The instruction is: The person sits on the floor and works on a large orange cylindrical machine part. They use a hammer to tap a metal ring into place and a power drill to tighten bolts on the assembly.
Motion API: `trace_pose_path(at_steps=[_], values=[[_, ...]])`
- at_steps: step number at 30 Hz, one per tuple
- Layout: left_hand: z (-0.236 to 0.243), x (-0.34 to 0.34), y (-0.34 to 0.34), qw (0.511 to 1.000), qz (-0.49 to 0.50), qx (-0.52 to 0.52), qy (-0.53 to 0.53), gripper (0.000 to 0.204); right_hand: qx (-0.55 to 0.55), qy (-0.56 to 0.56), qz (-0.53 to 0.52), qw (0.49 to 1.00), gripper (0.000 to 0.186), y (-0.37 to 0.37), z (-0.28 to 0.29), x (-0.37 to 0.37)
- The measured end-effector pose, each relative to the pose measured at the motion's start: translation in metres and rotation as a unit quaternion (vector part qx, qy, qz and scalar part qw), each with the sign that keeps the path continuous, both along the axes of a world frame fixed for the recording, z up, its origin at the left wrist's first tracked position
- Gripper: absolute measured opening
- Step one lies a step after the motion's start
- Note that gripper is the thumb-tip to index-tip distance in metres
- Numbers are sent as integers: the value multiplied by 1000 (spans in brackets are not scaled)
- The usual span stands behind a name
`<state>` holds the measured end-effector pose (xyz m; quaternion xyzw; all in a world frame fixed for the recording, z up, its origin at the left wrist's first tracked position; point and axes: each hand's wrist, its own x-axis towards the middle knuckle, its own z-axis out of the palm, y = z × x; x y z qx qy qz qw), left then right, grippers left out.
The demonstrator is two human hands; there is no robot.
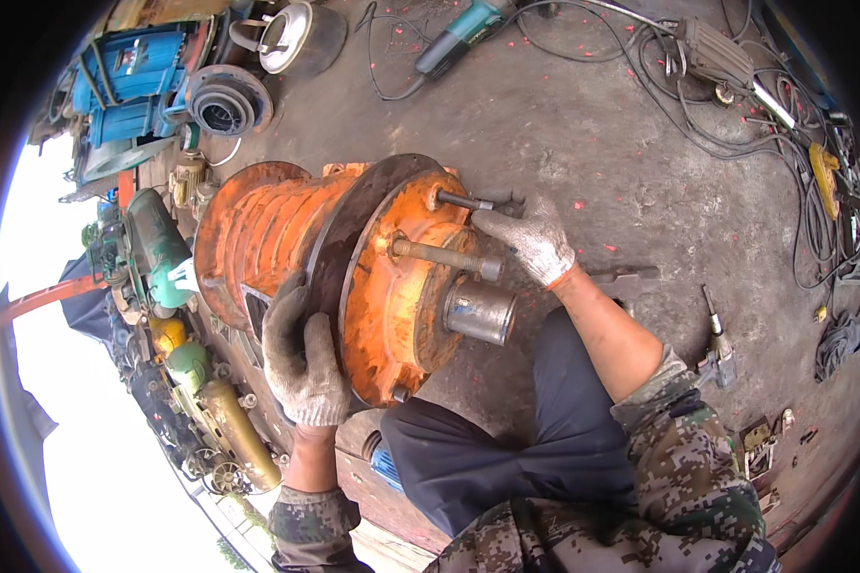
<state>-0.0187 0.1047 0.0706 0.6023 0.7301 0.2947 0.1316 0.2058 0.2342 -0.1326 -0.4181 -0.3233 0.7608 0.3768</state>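
- Nearest the head camera spread a camouflage jacket [583, 535], dark trousers [487, 458] just beyond.
- The ribbed orange housing [375, 306] sat left of centre, its metal shaft [483, 310] pointing right.
- The gloved left hand [301, 368] lay spread — thumb apart from fingers — against the dark flange [338, 250].
- Well apart from it, the gloved right hand [535, 239] was at the end of the upper bolt [461, 201]; whether closed round it, I could not tell.
- A longer bolt [440, 254] jutted out just below.
- A teal power tool [463, 38] lay on the floor [564, 115].
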Motion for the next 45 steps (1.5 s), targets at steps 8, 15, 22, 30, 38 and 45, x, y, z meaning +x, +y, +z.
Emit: trace_pose_path(at_steps=[8, 15, 22, 30, 38, 45], values=[[-1, 0, 0, 1000, 6, -2, -18, 34, 115, -103, 34, 987, 40, 4, -10, 1], [2, 7, 3, 999, 25, -18, 27, 33, -4, -141, -18, 990, 39, 16, -47, 25], [-2, 7, 4, 1000, 24, 0, 8, 35, 14, -213, 78, 974, 48, -3, -90, 5], [-2, 5, 0, 999, 25, 0, 28, 37, -36, -97, 119, 988, 40, -4, -73, 8], [-2, 5, 2, 1000, 23, -4, 18, 39, 31, -165, 97, 981, 38, 1, -80, -32], [1, 7, 4, 1000, 16, -3, 24, 38, 102, -280, 149, 943, 55, -6, -91, -37]])
